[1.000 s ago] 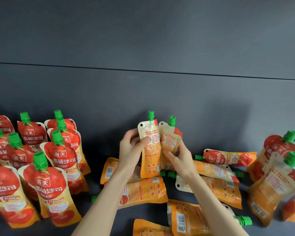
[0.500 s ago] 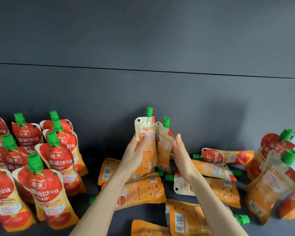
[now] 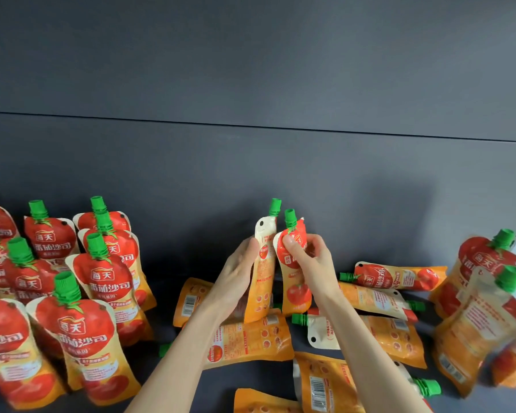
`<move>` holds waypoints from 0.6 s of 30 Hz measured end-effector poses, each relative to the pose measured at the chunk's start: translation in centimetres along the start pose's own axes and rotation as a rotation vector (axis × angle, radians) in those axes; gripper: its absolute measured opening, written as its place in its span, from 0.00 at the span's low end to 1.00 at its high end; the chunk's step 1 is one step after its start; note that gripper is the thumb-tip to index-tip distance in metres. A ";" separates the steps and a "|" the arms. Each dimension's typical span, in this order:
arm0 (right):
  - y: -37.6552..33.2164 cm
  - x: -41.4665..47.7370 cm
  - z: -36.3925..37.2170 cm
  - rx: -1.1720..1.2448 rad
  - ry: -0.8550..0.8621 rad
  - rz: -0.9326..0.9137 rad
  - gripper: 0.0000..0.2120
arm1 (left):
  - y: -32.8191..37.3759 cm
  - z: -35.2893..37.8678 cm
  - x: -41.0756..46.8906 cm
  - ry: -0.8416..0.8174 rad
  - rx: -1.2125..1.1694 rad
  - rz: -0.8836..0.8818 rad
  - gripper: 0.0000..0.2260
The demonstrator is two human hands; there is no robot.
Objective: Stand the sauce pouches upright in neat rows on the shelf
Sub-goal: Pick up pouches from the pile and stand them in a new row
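Observation:
Two sauce pouches with green caps stand side by side at the shelf's middle. My left hand [image 3: 239, 269] grips the left pouch [image 3: 262, 281], which shows its orange back. My right hand [image 3: 307, 257] pinches the right pouch [image 3: 295, 293], turned so that its red tomato front shows. Upright pouches in rows [image 3: 99, 278] fill the left part of the shelf. Several pouches lie flat [image 3: 251, 341] under and around my forearms.
A leaning cluster of pouches [image 3: 483, 296] stands at the right end, by the shelf's upright. The dark back wall [image 3: 251, 174] runs right behind the held pouches. A strip of dark shelf floor [image 3: 167, 332] shows between the rows and the flat pile.
My right hand went from lying flat beside the right pouch to pinching its top, and that pouch has turned from its back to its red front. The left hand keeps hold of its pouch.

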State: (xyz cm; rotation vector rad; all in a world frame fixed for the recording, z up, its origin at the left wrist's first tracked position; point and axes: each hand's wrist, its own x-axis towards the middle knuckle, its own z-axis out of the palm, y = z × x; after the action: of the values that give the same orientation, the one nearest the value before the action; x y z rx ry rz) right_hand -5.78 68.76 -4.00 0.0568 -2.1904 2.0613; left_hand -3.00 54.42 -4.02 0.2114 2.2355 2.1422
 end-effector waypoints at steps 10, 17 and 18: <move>-0.5 0.5 0.9 0.133 0.193 -0.066 0.20 | 0.9 -1.5 2.2 0.339 0.080 0.211 0.22; 0.1 0.7 0.9 0.097 0.188 -0.062 0.22 | -2.3 -2.7 3.6 0.464 0.193 0.170 0.21; 0.2 0.8 0.7 0.088 0.171 -0.050 0.22 | -2.5 -2.9 3.6 0.453 0.195 0.168 0.21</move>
State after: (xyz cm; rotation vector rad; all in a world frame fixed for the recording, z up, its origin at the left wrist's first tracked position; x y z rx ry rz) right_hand -6.60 68.15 -4.14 -0.0528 -1.9790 2.0524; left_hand -7.13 51.87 -6.18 -0.0982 2.7676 2.2346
